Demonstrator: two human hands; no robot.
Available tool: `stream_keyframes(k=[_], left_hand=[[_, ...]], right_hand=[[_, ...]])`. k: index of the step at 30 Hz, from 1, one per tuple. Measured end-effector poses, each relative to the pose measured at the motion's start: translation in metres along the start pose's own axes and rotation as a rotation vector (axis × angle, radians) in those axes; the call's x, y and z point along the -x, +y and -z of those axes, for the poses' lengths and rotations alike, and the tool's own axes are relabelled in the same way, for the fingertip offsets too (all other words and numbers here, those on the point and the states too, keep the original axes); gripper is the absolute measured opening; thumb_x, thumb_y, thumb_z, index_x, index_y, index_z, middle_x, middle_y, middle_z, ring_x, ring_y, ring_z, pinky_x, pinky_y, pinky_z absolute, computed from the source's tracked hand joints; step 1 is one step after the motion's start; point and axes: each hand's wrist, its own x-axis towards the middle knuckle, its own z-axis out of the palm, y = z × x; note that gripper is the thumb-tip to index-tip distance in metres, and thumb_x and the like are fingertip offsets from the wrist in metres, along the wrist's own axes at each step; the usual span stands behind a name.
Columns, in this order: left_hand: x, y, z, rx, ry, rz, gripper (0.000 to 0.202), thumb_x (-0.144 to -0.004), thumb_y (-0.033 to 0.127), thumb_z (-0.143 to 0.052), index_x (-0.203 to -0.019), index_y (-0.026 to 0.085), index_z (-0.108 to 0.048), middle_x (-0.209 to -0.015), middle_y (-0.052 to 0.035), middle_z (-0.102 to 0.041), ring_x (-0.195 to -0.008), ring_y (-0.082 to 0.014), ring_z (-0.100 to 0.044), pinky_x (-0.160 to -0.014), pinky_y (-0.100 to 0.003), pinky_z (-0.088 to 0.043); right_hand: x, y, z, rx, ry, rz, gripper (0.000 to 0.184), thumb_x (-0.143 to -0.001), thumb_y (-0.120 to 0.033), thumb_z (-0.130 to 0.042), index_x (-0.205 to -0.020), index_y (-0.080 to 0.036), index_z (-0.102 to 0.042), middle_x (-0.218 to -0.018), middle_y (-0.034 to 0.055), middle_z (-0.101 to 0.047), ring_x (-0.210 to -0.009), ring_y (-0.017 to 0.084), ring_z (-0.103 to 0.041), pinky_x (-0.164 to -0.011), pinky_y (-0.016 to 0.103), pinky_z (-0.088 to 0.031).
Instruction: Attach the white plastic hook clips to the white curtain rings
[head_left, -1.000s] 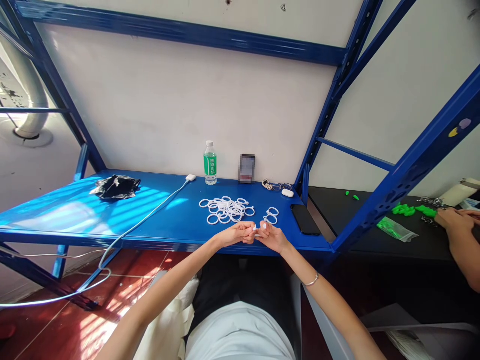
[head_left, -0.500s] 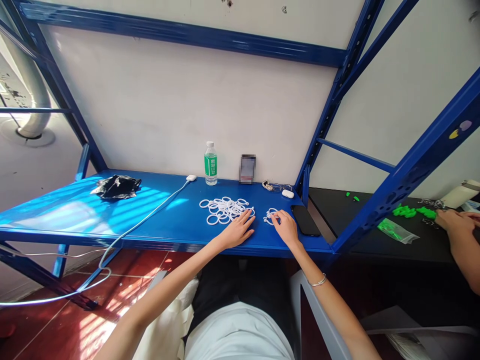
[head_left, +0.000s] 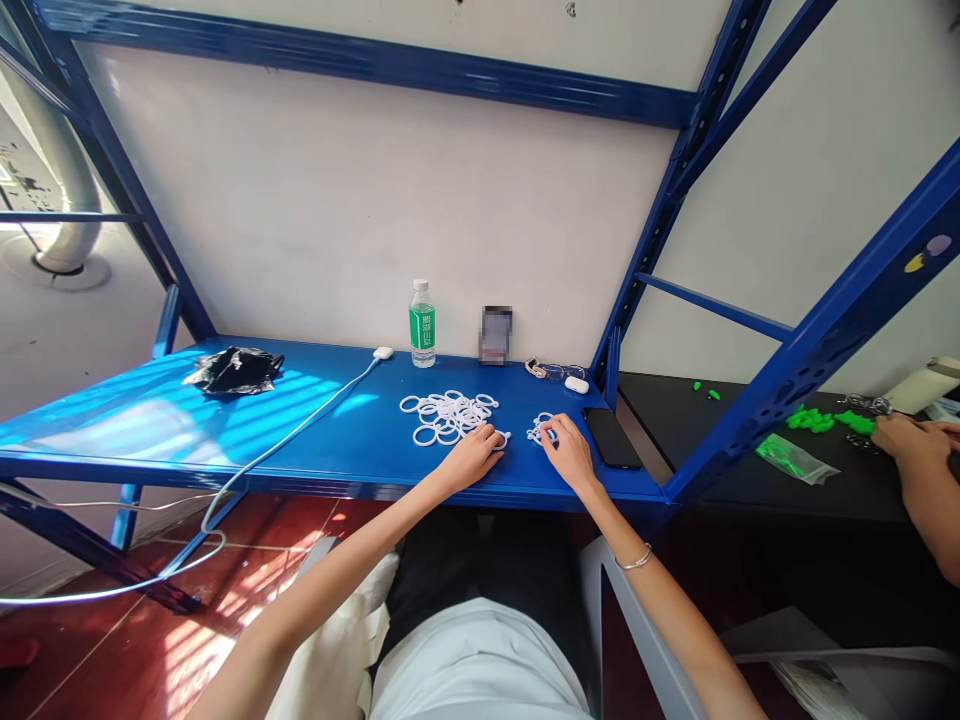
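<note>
Two groups of white plastic rings lie before the water bottle point(head_left: 422, 323), seemingly kept apart, one per hand: the left hand point(head_left: 471, 457) curls onto the big pile point(head_left: 445, 416), its pinch unclear; the right hand point(head_left: 568, 452), loosely spread, touches the small cluster point(head_left: 538, 431).

Workshop: blue steel racking point(head_left: 825, 330) benches.

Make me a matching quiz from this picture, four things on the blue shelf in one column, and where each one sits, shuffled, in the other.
1 pile of white rings
2 water bottle
3 black phone
4 black bag

A far left of the shelf
B upright by the back wall
C by the left hand
D flat, just right of the right hand

Pairs: 1-C, 2-B, 3-D, 4-A
</note>
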Motion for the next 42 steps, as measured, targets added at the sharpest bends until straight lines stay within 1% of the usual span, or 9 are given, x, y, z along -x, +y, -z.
stream_keyframes(k=[4, 9, 12, 17, 21, 26, 32, 35, 42], left_hand=[[-0.002, 0.000, 0.002, 0.067, 0.011, 0.005, 0.026, -0.095, 0.033, -0.039, -0.080, 0.018, -0.054, -0.082, -0.0058, -0.053, -0.084, -0.0211, -0.051, -0.079, -0.034, -0.042], [-0.003, 0.003, 0.011, 0.346, 0.013, 0.035, 0.025, -0.094, 0.037, -0.043, -0.086, 0.017, -0.055, -0.084, -0.0053, -0.058, -0.081, -0.0182, -0.052, -0.078, -0.032, -0.042], [-0.002, 0.006, 0.013, 0.699, -0.044, 0.084, 0.029, -0.091, 0.044, -0.047, -0.092, 0.017, -0.055, -0.083, -0.0037, -0.059, -0.078, -0.0158, -0.055, -0.076, -0.030, -0.045], [-0.003, 0.011, 0.013, 1.094, -0.211, 0.121, 0.035, -0.085, 0.049, -0.057, -0.089, 0.014, -0.056, -0.079, -0.0038, -0.062, -0.075, -0.0146, -0.059, -0.077, -0.030, -0.046], [-0.004, 0.011, 0.014, 1.128, -0.249, 0.190, 0.038, -0.083, 0.051, -0.058, -0.082, 0.013, -0.057, -0.065, -0.0011, -0.059, -0.072, -0.0152, -0.059, -0.076, -0.030, -0.045], [-0.005, 0.006, 0.011, 1.125, -0.240, 0.215, 0.038, -0.083, 0.051, -0.059, -0.078, 0.013, -0.056, -0.066, -0.0011, -0.061, -0.063, -0.0111, -0.054, -0.067, -0.025, -0.043], [-0.003, 0.007, 0.012, 1.025, -0.290, 0.169, 0.042, -0.086, 0.051, -0.053, -0.067, 0.014, -0.054, -0.061, 0.0002, -0.055, -0.065, -0.0121, -0.054, -0.068, -0.025, -0.042], [-0.003, 0.009, 0.014, 0.993, -0.323, 0.170, 0.045, -0.087, 0.052, -0.051, -0.065, 0.013, -0.055, -0.062, 0.0001, -0.054, -0.060, -0.0102, -0.049, -0.062, -0.023, -0.038], [-0.003, 0.008, 0.015, 1.234, -0.369, 0.187, 0.043, -0.086, 0.048, -0.056, -0.060, 0.013, -0.051, -0.058, 0.0011, -0.048, -0.060, -0.0103, -0.045, -0.060, -0.023, -0.032]], right_hand=[[0.000, -0.009, 0.002, -0.075, -0.019, 0.061, 0.019, -0.092, -0.027, -0.044, -0.086, -0.021, -0.061, -0.093, 0.0081, -0.059, -0.092, 0.023, -0.057, -0.071, 0.032, -0.048], [0.002, -0.019, -0.003, -0.225, -0.115, 0.119, 0.021, -0.091, -0.024, -0.047, -0.103, -0.023, -0.064, -0.104, 0.0074, -0.061, -0.102, 0.024, -0.055, -0.084, 0.038, -0.046], [0.004, -0.026, -0.007, -0.351, -0.185, 0.139, 0.022, -0.091, -0.027, -0.049, -0.108, -0.024, -0.063, -0.107, 0.0068, -0.060, -0.098, 0.022, -0.056, -0.079, 0.034, -0.047], [0.005, -0.033, -0.009, -0.533, -0.217, 0.087, 0.022, -0.091, -0.033, -0.050, -0.081, -0.019, -0.063, -0.082, 0.0046, -0.062, -0.072, 0.017, -0.055, -0.064, 0.028, -0.043], [0.006, -0.031, -0.013, -0.675, -0.302, -0.035, 0.027, -0.085, -0.042, -0.058, -0.075, -0.018, -0.062, -0.071, 0.0026, -0.060, -0.063, 0.015, -0.053, -0.058, 0.027, -0.041], [0.006, -0.026, -0.017, -0.921, -0.429, -0.177, 0.029, -0.077, -0.046, -0.068, -0.079, -0.018, -0.060, -0.072, 0.0013, -0.062, -0.066, 0.016, -0.059, -0.058, 0.026, -0.043], [0.005, -0.026, -0.015, -1.042, -0.553, -0.190, 0.027, -0.077, -0.042, -0.069, -0.083, -0.018, -0.058, -0.072, 0.0014, -0.063, -0.068, 0.016, -0.061, -0.057, 0.024, -0.043], [0.005, -0.029, -0.013, -1.054, -0.615, -0.163, 0.027, -0.078, -0.041, -0.068, -0.083, -0.017, -0.057, -0.074, 0.0018, -0.063, -0.067, 0.014, -0.059, -0.058, 0.024, -0.042], [0.005, -0.045, -0.009, -1.180, -0.679, -0.232, 0.033, -0.078, -0.047, -0.065, -0.075, -0.018, -0.050, -0.066, -0.0022, -0.050, -0.062, 0.011, -0.046, -0.060, 0.024, -0.035]])
